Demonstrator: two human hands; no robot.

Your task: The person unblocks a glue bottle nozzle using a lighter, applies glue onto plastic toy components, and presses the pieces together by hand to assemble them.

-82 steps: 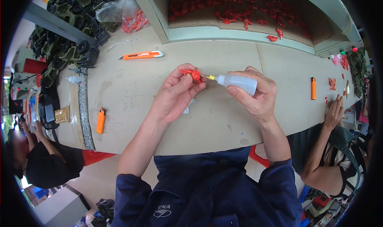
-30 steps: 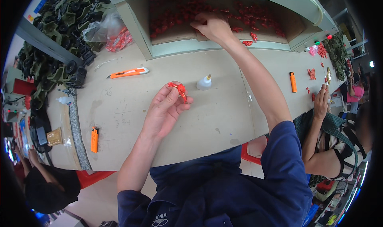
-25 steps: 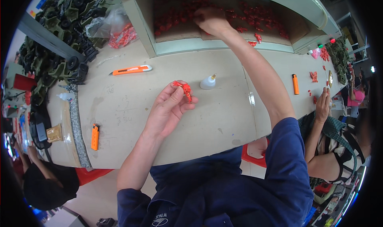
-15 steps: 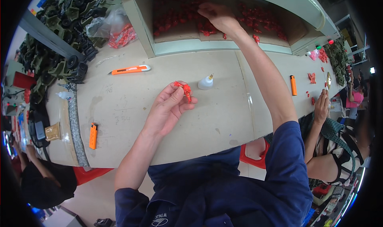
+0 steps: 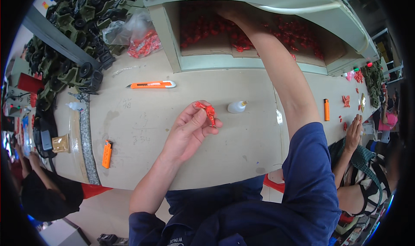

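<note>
Pinched between the thumb and fingers of my left hand point(image 5: 186, 132) is a small red plastic figure point(image 5: 210, 112), held above the table. My right hand point(image 5: 231, 13) reaches far into a pale, open-fronted box point(image 5: 225, 63), among many small red plastic pieces point(image 5: 207, 27). Shadow and the box's top edge hide the right fingers. A small white bottle with a narrow tip point(image 5: 236, 107) is on the table just right of my left hand. Farther left lies an orange utility knife point(image 5: 152, 85), its blade end pointing left.
An orange lighter point(image 5: 107, 154) lies at the left, another orange lighter point(image 5: 326, 109) at the right. Dark green toy vehicles point(image 5: 82, 25) are heaped back left, beside a plastic bag of red pieces point(image 5: 145, 42). A co-worker's hand point(image 5: 353, 133) is at the right edge.
My right hand has gone deeper into the box, its fingers passing out of sight. The whole view has shifted slightly. My left hand keeps its hold on the red figure.
</note>
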